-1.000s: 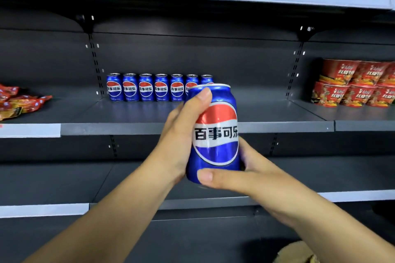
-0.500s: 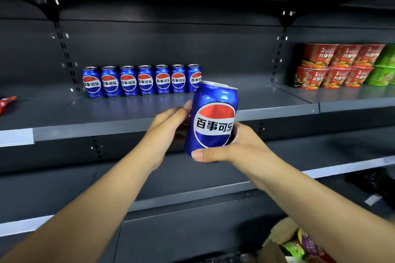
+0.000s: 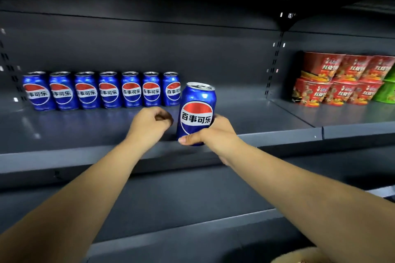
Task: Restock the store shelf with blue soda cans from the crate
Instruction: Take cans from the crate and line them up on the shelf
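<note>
The right hand (image 3: 210, 134) grips a blue aluminium soda can with a red, white and blue round logo and Chinese lettering (image 3: 196, 113), thumb across its lower front and fingers wrapped behind it. The can is upright, tipped slightly, over the front edge of the dark grey metal shelf (image 3: 245, 119); whether its base touches the shelf cannot be told, since the hand covers the bottom. The left hand (image 3: 149, 125) is just beside the can on its left, apart from it, with the fingers curled inward and nothing held. Along the back edge of the same shelf stands a row of seven matching blue soda cans (image 3: 102, 90), upright, side by side, logos facing forward; the rightmost of them is just behind and left of the gripped can's top. Past a slotted upright at the shelf's right end, the neighbouring shelf section (image 3: 342, 115) carries red paper instant-noodle cups (image 3: 337, 80) stacked two high near its back edge, with green cups (image 3: 385, 92) at the far right, cut off by the frame. A lower grey shelf (image 3: 171, 209) runs beneath the forearms, and a tan rounded object (image 3: 303, 256) shows at the bottom edge, too cropped to identify.
</note>
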`<state>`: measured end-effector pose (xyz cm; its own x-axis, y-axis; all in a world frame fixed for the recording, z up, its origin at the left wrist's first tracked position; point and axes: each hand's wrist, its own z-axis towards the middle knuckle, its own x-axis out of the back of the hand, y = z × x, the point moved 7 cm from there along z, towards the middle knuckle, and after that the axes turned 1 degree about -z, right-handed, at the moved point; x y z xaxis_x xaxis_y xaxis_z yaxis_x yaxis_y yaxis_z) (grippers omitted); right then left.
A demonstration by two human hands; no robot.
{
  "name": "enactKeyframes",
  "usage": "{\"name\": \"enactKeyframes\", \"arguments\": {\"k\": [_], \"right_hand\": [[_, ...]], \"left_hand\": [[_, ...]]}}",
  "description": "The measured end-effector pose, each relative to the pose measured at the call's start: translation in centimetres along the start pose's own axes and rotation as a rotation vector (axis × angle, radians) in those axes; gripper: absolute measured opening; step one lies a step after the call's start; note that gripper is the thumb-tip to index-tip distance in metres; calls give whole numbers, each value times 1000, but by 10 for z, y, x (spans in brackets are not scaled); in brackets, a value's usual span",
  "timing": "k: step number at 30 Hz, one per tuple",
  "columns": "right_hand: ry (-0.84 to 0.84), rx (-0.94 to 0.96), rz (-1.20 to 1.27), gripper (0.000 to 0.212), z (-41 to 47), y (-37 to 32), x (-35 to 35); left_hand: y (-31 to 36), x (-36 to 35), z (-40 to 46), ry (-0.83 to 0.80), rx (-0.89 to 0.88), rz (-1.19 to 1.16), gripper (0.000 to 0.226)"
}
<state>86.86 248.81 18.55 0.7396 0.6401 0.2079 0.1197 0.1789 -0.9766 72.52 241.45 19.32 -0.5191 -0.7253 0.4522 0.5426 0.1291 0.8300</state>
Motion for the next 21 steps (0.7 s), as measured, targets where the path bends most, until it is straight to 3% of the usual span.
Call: {"name": "enactKeyframes", "arguments": {"k": [9, 15, 19, 21], "right_hand": [[-28, -5, -319, 62, 85, 35, 29], [-50, -43, -345, 67, 119, 51, 35], [-15, -40, -337, 91, 140, 66, 33], [10, -52, -345, 90, 149, 69, 37]], "left_hand": [[-19, -55, 56, -22, 3, 154, 22], [-35, -59, 88, 125, 80, 121, 21], [-46, -72, 96, 121, 102, 174, 16], [-48, -73, 103, 118, 108, 180, 12]]}}
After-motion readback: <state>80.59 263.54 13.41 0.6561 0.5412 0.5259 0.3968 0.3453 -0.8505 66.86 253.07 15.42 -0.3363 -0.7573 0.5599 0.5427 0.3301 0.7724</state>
